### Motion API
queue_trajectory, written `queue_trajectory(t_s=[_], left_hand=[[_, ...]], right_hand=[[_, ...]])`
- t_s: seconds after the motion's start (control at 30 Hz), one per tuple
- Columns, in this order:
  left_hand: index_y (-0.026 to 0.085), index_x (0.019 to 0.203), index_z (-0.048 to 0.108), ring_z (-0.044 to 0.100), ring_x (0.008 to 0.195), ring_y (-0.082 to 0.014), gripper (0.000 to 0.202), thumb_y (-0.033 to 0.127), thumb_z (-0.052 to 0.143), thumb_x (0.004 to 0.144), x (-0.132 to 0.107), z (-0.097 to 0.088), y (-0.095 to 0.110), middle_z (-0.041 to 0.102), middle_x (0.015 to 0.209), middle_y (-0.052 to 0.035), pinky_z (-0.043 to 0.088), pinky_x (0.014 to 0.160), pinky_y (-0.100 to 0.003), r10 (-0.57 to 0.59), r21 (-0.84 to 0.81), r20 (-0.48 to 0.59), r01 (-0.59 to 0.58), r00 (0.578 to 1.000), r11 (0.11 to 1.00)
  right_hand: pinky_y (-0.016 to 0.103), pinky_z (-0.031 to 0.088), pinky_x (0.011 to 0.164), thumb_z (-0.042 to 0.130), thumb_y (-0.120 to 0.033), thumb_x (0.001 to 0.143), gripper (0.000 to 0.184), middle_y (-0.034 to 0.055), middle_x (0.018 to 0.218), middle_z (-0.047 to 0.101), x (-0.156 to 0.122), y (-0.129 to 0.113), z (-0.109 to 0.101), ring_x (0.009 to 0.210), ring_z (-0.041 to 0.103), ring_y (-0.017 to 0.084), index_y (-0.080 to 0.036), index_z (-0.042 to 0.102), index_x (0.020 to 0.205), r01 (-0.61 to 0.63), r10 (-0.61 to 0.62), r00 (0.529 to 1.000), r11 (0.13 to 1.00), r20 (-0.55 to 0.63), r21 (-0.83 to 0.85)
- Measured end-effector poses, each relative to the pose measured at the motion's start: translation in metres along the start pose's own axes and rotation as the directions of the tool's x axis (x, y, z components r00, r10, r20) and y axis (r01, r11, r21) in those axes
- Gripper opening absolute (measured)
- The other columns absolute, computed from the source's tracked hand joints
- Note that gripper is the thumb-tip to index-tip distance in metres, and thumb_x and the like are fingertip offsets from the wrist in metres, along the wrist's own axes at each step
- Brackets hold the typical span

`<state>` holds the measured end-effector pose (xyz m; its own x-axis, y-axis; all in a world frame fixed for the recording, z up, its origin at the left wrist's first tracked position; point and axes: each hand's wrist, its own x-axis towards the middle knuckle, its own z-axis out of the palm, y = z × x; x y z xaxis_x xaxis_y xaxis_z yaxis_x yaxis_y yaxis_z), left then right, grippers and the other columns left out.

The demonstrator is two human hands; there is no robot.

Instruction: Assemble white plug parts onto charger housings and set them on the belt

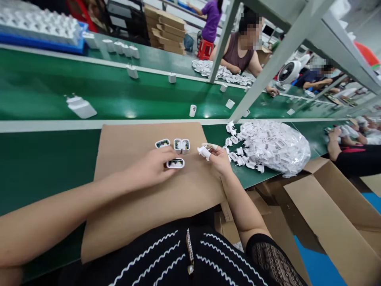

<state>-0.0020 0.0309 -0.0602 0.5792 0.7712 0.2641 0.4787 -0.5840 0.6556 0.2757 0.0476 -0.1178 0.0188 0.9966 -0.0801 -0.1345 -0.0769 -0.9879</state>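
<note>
My left hand (157, 163) grips a white charger housing (176, 163) whose open end faces up, showing dark and yellowish parts inside. Just beyond it, two more open housings (181, 145) stand side by side on the brown cardboard sheet (139, 206). Another open housing (162, 143) stands behind my left fingers. To the right, my right hand (219, 160) pinches a white plug cap with pins (204, 151), held apart from the housing. A pale wrap covers one right finger. Loose white plug caps (238, 153) lie on the green table right of this hand.
A clear plastic bag full of plug caps (274, 145) lies at the right. Chargers, one a plug adapter (80, 106), rest on the green conveyor (133, 97). A metal post (268, 71) rises ahead. Open cardboard boxes (327, 214) stand lower right. Co-workers sit across and to the right.
</note>
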Motion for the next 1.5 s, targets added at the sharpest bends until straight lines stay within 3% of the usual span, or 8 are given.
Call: queue_trajectory(t_s=[0.2, 0.4, 0.5, 0.7, 0.97, 1.13, 1.4, 1.5], left_hand=[[0.024, 0.120, 0.074, 0.068, 0.104, -0.0283, 0.031, 0.038, 0.066, 0.094, -0.019, 0.070, -0.028, 0.071, 0.115, -0.0112, 0.055, 0.093, -0.043, -0.083, -0.165, -0.055, 0.073, 0.995, 0.984], [0.024, 0.123, 0.073, 0.068, 0.102, -0.0274, 0.036, 0.044, 0.072, 0.092, -0.022, 0.077, -0.044, 0.073, 0.114, -0.0090, 0.055, 0.089, -0.041, -0.110, -0.293, -0.120, 0.070, 0.987, 0.954], [0.024, 0.117, 0.074, 0.067, 0.093, -0.0251, 0.031, 0.042, 0.073, 0.092, -0.022, 0.074, -0.042, 0.073, 0.105, -0.0071, 0.053, 0.085, -0.039, -0.090, -0.289, -0.139, 0.047, 0.986, 0.956], [0.024, 0.107, 0.076, 0.062, 0.079, -0.0211, 0.026, 0.044, 0.073, 0.091, -0.021, 0.073, -0.041, 0.069, 0.096, -0.0051, 0.050, 0.072, -0.034, -0.113, -0.303, -0.141, 0.066, 0.984, 0.951], [0.022, 0.105, 0.076, 0.064, 0.088, -0.0220, 0.025, 0.042, 0.071, 0.091, -0.020, 0.071, -0.039, 0.071, 0.100, -0.0056, 0.052, 0.080, -0.034, -0.098, -0.324, -0.132, 0.050, 0.986, 0.945], [0.021, 0.104, 0.076, 0.063, 0.086, -0.0216, 0.026, 0.042, 0.072, 0.089, -0.021, 0.073, -0.040, 0.068, 0.097, -0.0055, 0.052, 0.082, -0.034, -0.162, -0.324, -0.116, 0.117, 0.980, 0.939], [0.020, 0.091, 0.077, 0.063, 0.081, -0.0219, 0.028, 0.046, 0.074, 0.086, -0.023, 0.055, -0.024, 0.070, 0.097, -0.0083, 0.050, 0.072, -0.033, -0.184, -0.272, -0.003, 0.176, 0.983, 0.946], [0.020, 0.090, 0.076, 0.064, 0.081, -0.0214, 0.034, 0.053, 0.077, 0.084, -0.025, 0.020, -0.015, 0.071, 0.095, -0.0072, 0.048, 0.069, -0.031, -0.148, -0.265, -0.032, 0.135, 0.988, 0.955]], right_hand=[[0.040, 0.056, 0.095, 0.082, -0.033, 0.083, 0.022, 0.0037, 0.103, 0.080, -0.035, -0.011, 0.035, 0.098, 0.072, 0.022, -0.027, 0.082, 0.104, 0.316, -0.210, 0.939, 0.840, 0.273, -0.442], [0.038, 0.055, 0.101, 0.065, -0.015, 0.094, 0.032, 0.0052, 0.114, 0.078, -0.041, -0.003, 0.049, 0.110, 0.070, 0.022, -0.028, 0.076, 0.122, 0.638, -0.327, 0.769, 0.435, 0.549, -0.635], [0.036, 0.055, 0.097, 0.064, -0.010, 0.092, 0.035, 0.0057, 0.111, 0.078, -0.038, -0.001, 0.051, 0.107, 0.070, 0.022, -0.026, 0.076, 0.121, 0.681, -0.341, 0.732, 0.351, 0.590, -0.643], [0.038, 0.055, 0.098, 0.063, -0.016, 0.096, 0.031, 0.0051, 0.112, 0.077, -0.037, -0.007, 0.052, 0.107, 0.069, 0.023, -0.028, 0.075, 0.121, 0.669, -0.364, 0.741, 0.318, 0.565, -0.672], [0.037, 0.057, 0.093, 0.060, -0.006, 0.088, 0.036, 0.0079, 0.105, 0.077, -0.033, -0.003, 0.053, 0.102, 0.069, 0.024, -0.023, 0.077, 0.115, 0.698, -0.349, 0.714, 0.285, 0.607, -0.657], [0.044, 0.051, 0.111, 0.065, -0.009, 0.086, 0.034, 0.0052, 0.101, 0.077, -0.034, 0.002, 0.055, 0.100, 0.070, 0.024, -0.026, 0.078, 0.113, 0.664, -0.341, 0.745, 0.305, 0.573, -0.682], [0.045, 0.048, 0.114, 0.066, -0.033, 0.094, 0.056, 0.0091, 0.135, 0.071, -0.032, 0.005, 0.026, 0.128, 0.063, 0.025, -0.027, 0.058, 0.149, 0.509, -0.392, 0.860, 0.600, 0.328, -0.618], [0.051, 0.038, 0.119, 0.060, -0.034, 0.098, 0.047, 0.0157, 0.144, 0.063, -0.021, -0.006, -0.016, 0.138, 0.053, 0.031, -0.021, 0.064, 0.142, 0.302, -0.491, 0.869, 0.418, 0.067, -0.857]])
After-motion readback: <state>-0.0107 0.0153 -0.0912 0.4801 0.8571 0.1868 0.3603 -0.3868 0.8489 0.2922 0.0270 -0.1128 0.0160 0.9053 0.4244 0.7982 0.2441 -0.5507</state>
